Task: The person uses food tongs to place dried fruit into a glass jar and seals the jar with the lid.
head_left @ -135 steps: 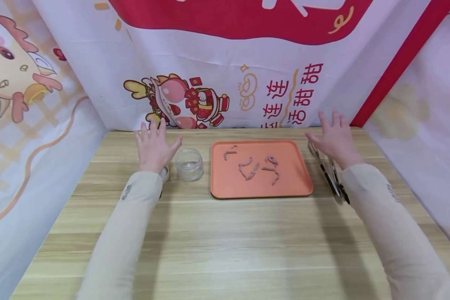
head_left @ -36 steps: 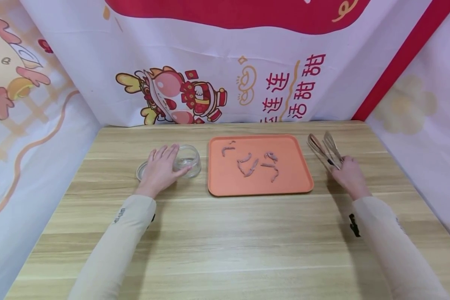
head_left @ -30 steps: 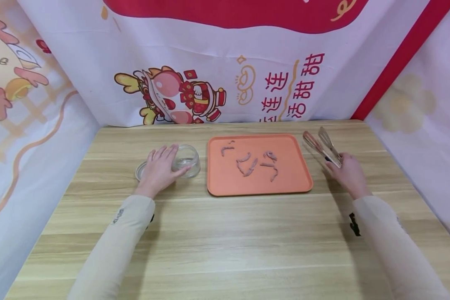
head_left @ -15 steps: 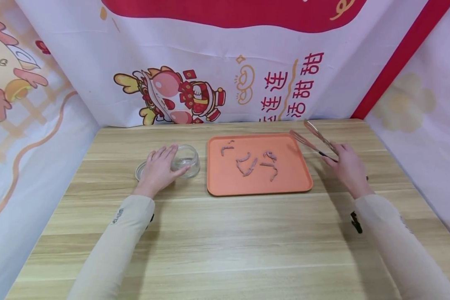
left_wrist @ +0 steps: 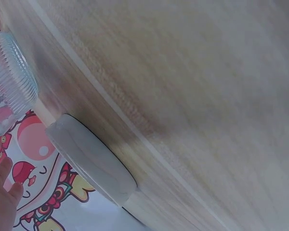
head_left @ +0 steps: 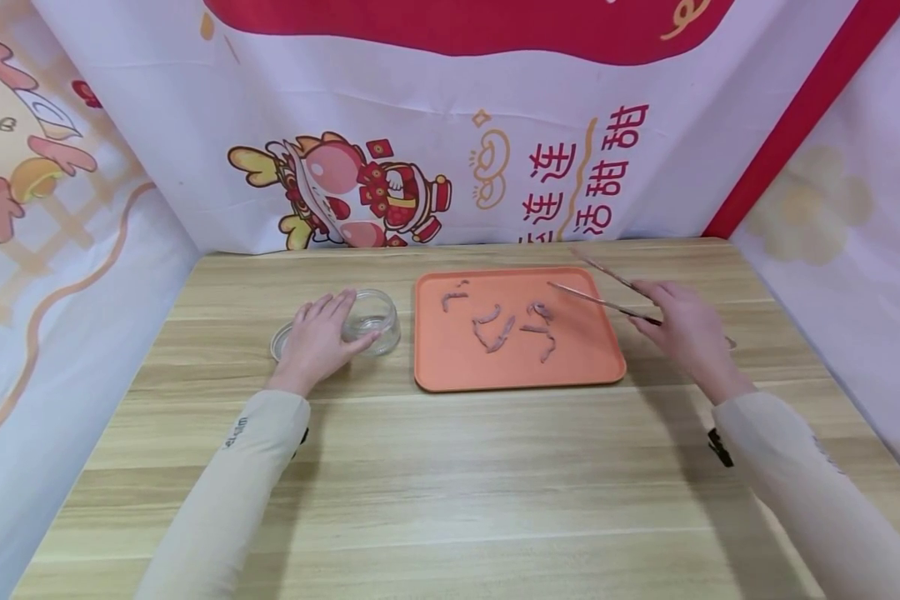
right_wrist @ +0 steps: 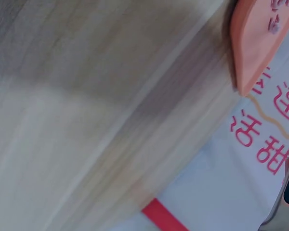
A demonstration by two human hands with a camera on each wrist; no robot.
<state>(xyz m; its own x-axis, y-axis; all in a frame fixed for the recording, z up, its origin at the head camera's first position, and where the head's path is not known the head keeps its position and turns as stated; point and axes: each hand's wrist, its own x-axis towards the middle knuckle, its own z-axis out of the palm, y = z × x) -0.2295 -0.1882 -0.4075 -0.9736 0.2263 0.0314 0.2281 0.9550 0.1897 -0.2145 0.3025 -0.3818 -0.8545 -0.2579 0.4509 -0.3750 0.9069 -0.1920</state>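
My left hand (head_left: 317, 340) holds a clear, open glass jar (head_left: 387, 321) from its left side, thumb across the front and fingers at the rim. Ribbed glass of the jar (left_wrist: 9, 82) shows in the left wrist view, with fingers (left_wrist: 2, 175) by its rim. My right hand (head_left: 686, 333) grips a pair of metal tongs (head_left: 607, 302) with dark grips, their arms spread apart. The tongs' tips overlap the upper right of an orange tray (head_left: 450, 371). On the tray lie several thin, purplish-grey, worm-like pieces (head_left: 502, 333). The right wrist view catches only part of the tongs (right_wrist: 282, 211).
A round lid (head_left: 279, 340) lies on the wooden table (head_left: 480, 483) left of the left hand, partly hidden by it. In the left wrist view, the lid (left_wrist: 94, 161) has a pale side. A printed cloth (head_left: 435, 92) hangs behind the table's far edge.
Both hands came down from above the table, the left to the jar, the right to the tongs. The tongs were lifted and swung left over the tray. The left hand has since stayed still.
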